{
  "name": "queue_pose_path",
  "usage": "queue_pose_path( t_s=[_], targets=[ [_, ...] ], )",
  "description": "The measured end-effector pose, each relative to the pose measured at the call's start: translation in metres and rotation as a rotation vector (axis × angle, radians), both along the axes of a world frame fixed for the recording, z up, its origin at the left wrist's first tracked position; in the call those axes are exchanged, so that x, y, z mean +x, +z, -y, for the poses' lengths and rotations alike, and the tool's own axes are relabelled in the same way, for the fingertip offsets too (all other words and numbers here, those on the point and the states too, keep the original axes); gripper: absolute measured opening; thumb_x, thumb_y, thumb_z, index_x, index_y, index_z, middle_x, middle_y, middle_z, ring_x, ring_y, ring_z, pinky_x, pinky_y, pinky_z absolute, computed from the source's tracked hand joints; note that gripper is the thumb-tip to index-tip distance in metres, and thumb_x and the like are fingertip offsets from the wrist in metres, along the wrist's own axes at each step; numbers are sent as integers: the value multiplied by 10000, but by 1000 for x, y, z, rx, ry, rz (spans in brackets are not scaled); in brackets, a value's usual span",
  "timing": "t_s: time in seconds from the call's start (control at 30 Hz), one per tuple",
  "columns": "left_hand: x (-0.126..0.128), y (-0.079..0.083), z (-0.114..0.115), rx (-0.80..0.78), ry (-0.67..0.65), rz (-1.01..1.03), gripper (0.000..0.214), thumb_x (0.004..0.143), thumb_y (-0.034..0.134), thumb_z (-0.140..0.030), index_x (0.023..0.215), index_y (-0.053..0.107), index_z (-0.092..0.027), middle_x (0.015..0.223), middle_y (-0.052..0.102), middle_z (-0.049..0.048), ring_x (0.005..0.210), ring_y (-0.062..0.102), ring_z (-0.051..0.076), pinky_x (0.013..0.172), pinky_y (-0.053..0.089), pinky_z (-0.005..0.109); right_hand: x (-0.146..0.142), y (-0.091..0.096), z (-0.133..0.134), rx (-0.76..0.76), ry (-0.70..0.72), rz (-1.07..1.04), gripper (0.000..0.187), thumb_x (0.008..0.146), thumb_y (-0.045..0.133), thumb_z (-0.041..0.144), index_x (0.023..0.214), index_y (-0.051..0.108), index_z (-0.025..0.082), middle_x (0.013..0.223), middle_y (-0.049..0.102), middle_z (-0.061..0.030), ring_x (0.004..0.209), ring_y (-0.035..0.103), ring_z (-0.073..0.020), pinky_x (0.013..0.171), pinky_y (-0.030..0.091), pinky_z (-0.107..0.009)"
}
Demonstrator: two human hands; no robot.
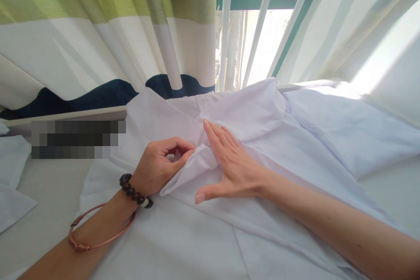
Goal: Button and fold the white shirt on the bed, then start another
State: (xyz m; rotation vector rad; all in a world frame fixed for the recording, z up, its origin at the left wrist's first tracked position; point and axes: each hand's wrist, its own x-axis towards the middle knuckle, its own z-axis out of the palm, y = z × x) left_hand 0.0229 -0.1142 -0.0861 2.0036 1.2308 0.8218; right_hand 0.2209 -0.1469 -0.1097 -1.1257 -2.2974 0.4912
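Note:
A white shirt (278,140) lies spread on a white table (52,188). My left hand (159,164) is closed in a pinch on a folded point of the shirt's fabric, near its collar. A dark bead bracelet and a copper bangle sit on that wrist. My right hand (229,164) lies flat on the shirt just right of the pinch, fingers stretched out together and thumb spread, pressing the cloth down.
A curtain (108,30) striped green, white and dark blue hangs behind the table's far edge. White window bars (226,26) and a sheer curtain (361,30) stand at the back right. More white cloth (13,175) lies at the left edge.

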Motion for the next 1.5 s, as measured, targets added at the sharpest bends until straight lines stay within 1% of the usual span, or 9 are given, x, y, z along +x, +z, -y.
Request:
queue_pose_path(
  t_s=[0.17, 0.33, 0.6, 0.93, 1.1, 1.2, 1.33, 1.4, 1.5],
  targets=[
    [-1, -2, 0, 29, -21, -11, 204, 760, 622, -362, 730, 691, -172, 673, 686, 10, 573, 554, 123, 531, 459, 208, -2, -3, 0, -6, 0, 28, 1221, 660, 521, 815, 1511, 9, 106, 1566, 126, -196, 1447, 106, -283, 1167, 95, -530],
    [-1, -3, 0, 13, -24, 9, 212, 763, 624, -371, 741, 696, -173, 681, 691, 6, 586, 573, 124, 536, 463, 200, -1, -1, 0, 2, 11, -12, 1233, 652, 555, 800, 1515, -25, 136, 1561, 168, -179, 1440, 141, -289, 1160, 120, -537],
    [-2, -3, 0, 36, -32, 25, 190, 768, 644, -342, 724, 690, -163, 662, 682, 1, 567, 553, 112, 526, 450, 193, 5, 6, 2, -129, 5, -43, 1074, 765, 467, 763, 1521, 30, 138, 1576, 119, -157, 1442, 139, -283, 1142, 215, -508],
    [-1, -4, 0, 90, -71, 6, 142, 787, 632, -299, 733, 685, -179, 659, 684, -14, 551, 557, 107, 508, 451, 186, 2, 3, 2, -91, -9, -19, 830, 907, 401, 600, 1511, 75, 134, 1567, 173, -155, 1434, 185, -259, 1140, 249, -483],
    [-1, -2, 5, 340, -69, -8, 73, 789, 618, -213, 726, 653, -203, 646, 665, -27, 545, 567, 110, 529, 465, 207, 1, 3, 1, -16, -14, -31, 656, 939, 428, 497, 1455, 221, 150, 1470, 366, -171, 1357, 338, -267, 1084, 336, -467],
    [1, -2, 7, 564, -61, -27, 78, 810, 597, -169, 764, 632, -221, 673, 656, -23, 559, 576, 113, 563, 478, 229, 0, 6, 1, 23, -31, -90, 455, 951, 451, 403, 1331, 381, 164, 1254, 522, -140, 1148, 511, -235, 967, 438, -401],
    [3, -2, 5, 802, -96, -67, 89, 806, 612, -132, 794, 618, -220, 680, 659, -22, 613, 601, 131, 653, 490, 286, 0, 6, 1, 66, -38, -143, 234, 951, 458, 327, 1140, 463, 188, 1031, 562, -91, 920, 552, -205, 824, 471, -359],
    [3, -2, 4, 849, -115, -81, 90, 803, 612, -124, 799, 615, -213, 683, 666, -23, 633, 608, 133, 687, 485, 307, 0, 6, 0, 77, -27, -155, 183, 945, 469, 319, 1087, 460, 204, 983, 563, -76, 870, 546, -198, 788, 464, -348],
    [3, -3, 5, 792, -163, -68, 82, 812, 591, -122, 807, 612, -201, 672, 651, -15, 615, 587, 120, 643, 493, 274, 0, 5, 0, 85, 4, -150, 148, 934, 487, 322, 1028, 468, 208, 890, 552, -44, 795, 528, -183, 751, 448, -333]
  ],
)
